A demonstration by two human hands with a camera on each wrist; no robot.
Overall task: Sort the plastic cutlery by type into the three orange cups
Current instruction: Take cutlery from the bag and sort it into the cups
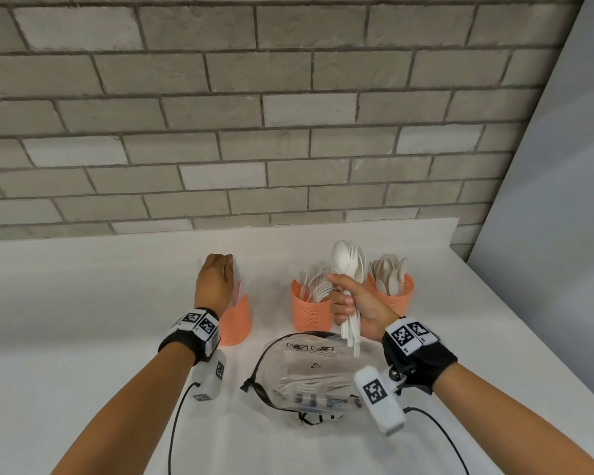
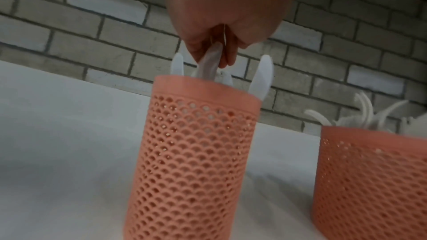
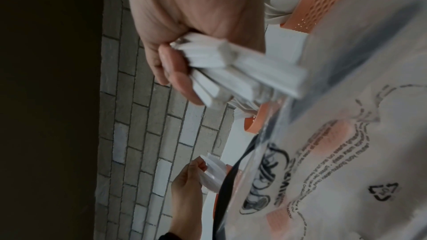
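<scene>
Three orange mesh cups stand in a row on the white table. Over the left cup [image 1: 236, 320] [image 2: 196, 152], which holds white knives, my left hand [image 1: 215, 282] [image 2: 217, 50] pinches a white knife [image 2: 209, 66] whose lower end is inside the cup. The middle cup [image 1: 311, 311] [image 2: 369, 180] holds forks, the right cup [image 1: 396, 296] spoons. In front of the middle and right cups my right hand [image 1: 348, 305] [image 3: 175, 72] grips a bundle of white spoons [image 1: 348, 265] [image 3: 235, 72], bowls up, handles hanging below the fist.
A clear drawstring plastic bag [image 1: 309, 375] [image 3: 346, 152] with several pieces of cutlery inside lies on the table in front of the cups, under my right hand. A grey brick wall [image 1: 254, 114] runs behind the table; the table's right edge [image 1: 546, 337] slants away.
</scene>
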